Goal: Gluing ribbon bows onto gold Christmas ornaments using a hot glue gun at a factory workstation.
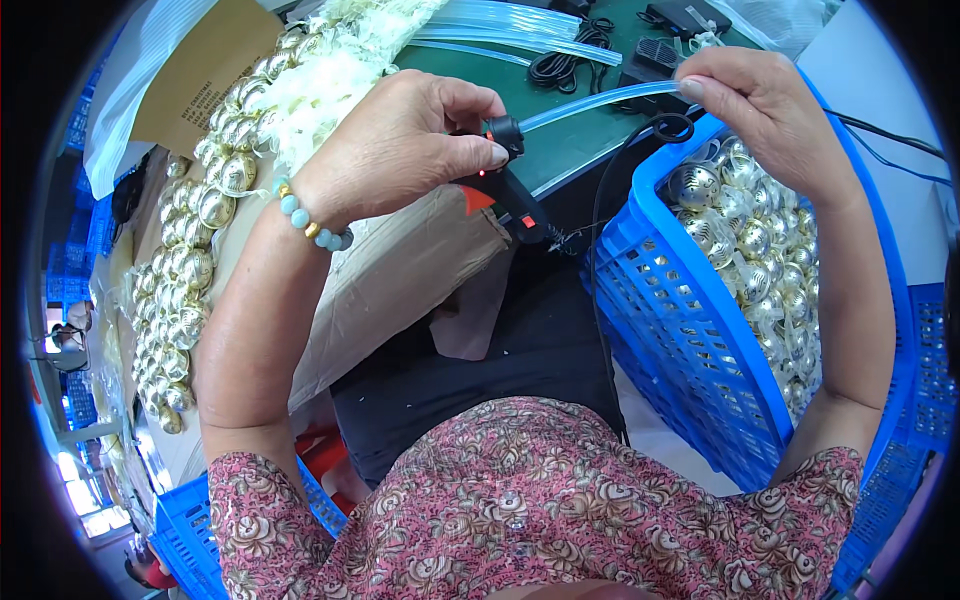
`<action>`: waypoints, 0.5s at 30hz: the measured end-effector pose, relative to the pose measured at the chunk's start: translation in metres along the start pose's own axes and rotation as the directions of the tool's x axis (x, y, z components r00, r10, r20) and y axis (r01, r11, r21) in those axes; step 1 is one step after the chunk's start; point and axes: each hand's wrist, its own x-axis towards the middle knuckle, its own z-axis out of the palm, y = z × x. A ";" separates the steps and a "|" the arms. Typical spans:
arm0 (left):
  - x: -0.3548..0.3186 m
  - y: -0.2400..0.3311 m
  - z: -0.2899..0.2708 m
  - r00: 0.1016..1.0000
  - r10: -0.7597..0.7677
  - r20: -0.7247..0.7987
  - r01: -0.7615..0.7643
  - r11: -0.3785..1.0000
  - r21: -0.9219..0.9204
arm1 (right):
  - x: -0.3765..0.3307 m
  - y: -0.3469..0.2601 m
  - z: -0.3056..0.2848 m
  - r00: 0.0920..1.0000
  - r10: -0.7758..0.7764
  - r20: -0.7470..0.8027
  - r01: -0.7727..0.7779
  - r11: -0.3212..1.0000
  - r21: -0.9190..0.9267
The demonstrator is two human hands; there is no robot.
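My left hand [395,150], with a beaded bracelet on its wrist, is closed around a black hot glue gun [517,200]. The gun has an orange trigger, a red switch and a small lit red light. A long, clear glue stick [600,100] bends in an arc from the gun's back end to my right hand [765,110]. There, thumb and fingers pinch the stick's other end. More clear glue sticks [500,28] lie on the green table [470,70] beyond my hands.
At right, a blue plastic basket [690,330] holds many shiny ball ornaments [745,235]. Rows of gold ball ornaments [180,290] and pale sheer ribbon [330,90] lie at left. Cardboard [400,280] sits below my left hand. Black cables [570,65] and adapters [650,60] are at the back.
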 end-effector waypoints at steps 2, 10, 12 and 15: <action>-0.007 -0.001 0.001 1.000 -0.020 -0.012 0.020 0.999 -0.028 | 0.002 -0.001 0.003 0.999 -0.025 0.036 0.026 1.000 -0.013; -0.029 -0.008 0.000 0.997 0.058 -0.045 -0.052 0.991 0.126 | 0.017 -0.017 0.020 0.957 -0.019 0.291 -0.014 0.994 0.109; -0.030 -0.016 -0.001 0.996 0.066 -0.057 -0.060 0.992 0.111 | 0.022 -0.029 0.024 0.954 0.067 0.291 -0.105 0.987 0.119; -0.025 -0.031 -0.005 0.997 0.057 -0.060 -0.054 0.997 0.050 | 0.031 -0.038 0.032 0.939 0.126 0.319 -0.165 0.981 0.098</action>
